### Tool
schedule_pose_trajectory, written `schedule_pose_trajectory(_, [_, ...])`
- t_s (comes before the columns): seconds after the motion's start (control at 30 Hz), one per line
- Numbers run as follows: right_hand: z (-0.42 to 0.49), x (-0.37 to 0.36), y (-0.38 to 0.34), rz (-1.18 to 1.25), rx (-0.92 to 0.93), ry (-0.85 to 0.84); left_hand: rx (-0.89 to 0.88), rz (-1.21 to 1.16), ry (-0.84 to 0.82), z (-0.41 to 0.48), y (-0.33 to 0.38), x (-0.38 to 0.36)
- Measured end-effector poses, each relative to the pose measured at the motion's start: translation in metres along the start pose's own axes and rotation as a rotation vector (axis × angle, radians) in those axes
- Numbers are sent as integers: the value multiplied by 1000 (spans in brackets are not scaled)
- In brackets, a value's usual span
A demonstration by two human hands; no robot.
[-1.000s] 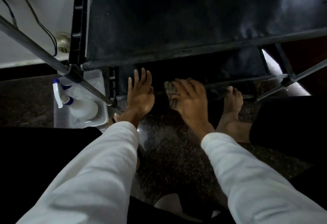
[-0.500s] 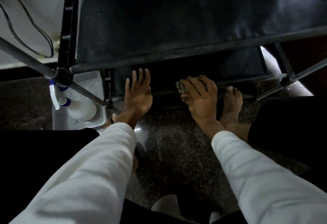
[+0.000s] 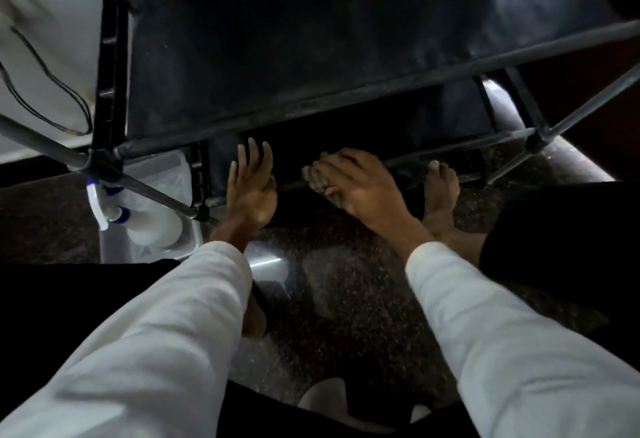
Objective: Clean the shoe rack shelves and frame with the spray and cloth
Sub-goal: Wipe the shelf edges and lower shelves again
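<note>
Drag the wadded cloth (image 3: 312, 178), gripped tight in the right hand (image 3: 362, 190), slowly along the lowest front rail (image 3: 290, 187) of the shoe rack (image 3: 311, 105), bracing with the left hand (image 3: 251, 193) just beside it, fingers straight and holding nothing. No need for the spray bottle (image 3: 152, 224) yet, parked in the clear tub (image 3: 173, 167) further left, out of both hands.

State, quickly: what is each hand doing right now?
Left hand: open, fingers straight, holding nothing.
Right hand: fingers curled round the cloth.
</note>
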State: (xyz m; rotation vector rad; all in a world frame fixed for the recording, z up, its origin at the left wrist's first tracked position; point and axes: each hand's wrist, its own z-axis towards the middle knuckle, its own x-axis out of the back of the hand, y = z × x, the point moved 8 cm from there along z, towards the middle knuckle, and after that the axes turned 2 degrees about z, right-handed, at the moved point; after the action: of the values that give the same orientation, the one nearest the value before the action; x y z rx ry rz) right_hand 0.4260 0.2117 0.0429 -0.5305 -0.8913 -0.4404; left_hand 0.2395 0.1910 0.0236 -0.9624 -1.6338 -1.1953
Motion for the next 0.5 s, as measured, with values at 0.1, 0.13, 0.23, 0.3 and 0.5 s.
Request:
schedule_pose_trajectory(0.1, [-31, 34, 59, -68, -59, -38, 5, 34, -2, 2, -1, -2])
schedule_pose_trajectory(0.13, [-37, 48, 75, -57, -94, -28, 9, 45, -2, 2, -1, -2])
schedule_pose_trajectory(0.23, [-47, 68, 103, 23, -137, 37, 22, 43, -8, 5, 0, -2])
schedule_pose_trajectory(0.3, [-55, 71, 118, 31, -217, 28, 26, 48, -12, 4, 0, -2])
schedule_pose_trajectory(0.5, [-83, 122, 137, 111, -610, 408, 24, -12, -7, 1, 46, -3])
